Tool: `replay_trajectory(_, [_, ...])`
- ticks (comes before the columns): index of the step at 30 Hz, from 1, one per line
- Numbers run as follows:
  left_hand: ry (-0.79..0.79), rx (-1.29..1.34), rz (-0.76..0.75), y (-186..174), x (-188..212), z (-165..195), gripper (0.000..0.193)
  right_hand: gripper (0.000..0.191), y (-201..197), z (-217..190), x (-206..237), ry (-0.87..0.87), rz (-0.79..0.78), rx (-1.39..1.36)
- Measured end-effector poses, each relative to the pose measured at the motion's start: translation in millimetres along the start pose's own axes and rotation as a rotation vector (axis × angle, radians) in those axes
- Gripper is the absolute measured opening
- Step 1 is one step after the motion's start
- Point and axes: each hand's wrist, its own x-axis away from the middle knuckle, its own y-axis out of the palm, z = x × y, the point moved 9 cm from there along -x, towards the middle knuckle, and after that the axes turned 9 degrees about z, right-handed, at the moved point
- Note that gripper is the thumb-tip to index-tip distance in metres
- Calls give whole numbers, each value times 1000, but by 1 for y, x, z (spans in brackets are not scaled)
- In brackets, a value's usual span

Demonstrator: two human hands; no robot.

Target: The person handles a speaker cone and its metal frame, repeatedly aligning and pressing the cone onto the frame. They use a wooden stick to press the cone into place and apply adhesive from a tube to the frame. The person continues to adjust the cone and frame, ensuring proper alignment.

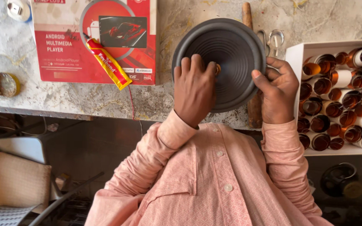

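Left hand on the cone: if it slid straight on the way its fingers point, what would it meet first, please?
The left hand points up the picture across the black speaker cone. It would likely meet the cone's raised far rim first, then bare marble bench.

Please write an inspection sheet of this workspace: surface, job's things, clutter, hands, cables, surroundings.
Surface: marbled stone bench, stained.
Job's things: black speaker cone; small orange part at its centre, mostly hidden.
Clutter: red box, glue tube, round tin, scissors, wooden handle, white tray of copper-coloured coils.
Hands: left hand presses the cone's centre; right hand grips its rim.
Cables: thin red wire.
Surroundings: chair below.
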Motion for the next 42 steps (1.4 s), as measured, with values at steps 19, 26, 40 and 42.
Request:
replay_trajectory(19, [428,-184,-153,32,-7,33,23,40,-6,19,-4,-13,-39,-61])
replay_trajectory(26, [491,-206,-161,42,-7,31,8,41,-10,26,-4,-15,-46,-111])
replay_trajectory(40, [576,-347,-251,66,-3,31,1,40,-9,28,-1,-25,-44,-96])
replay_trajectory(42, [600,-382,-263,68,-2,31,2,40,-11,28,-1,-24,-33,-92])
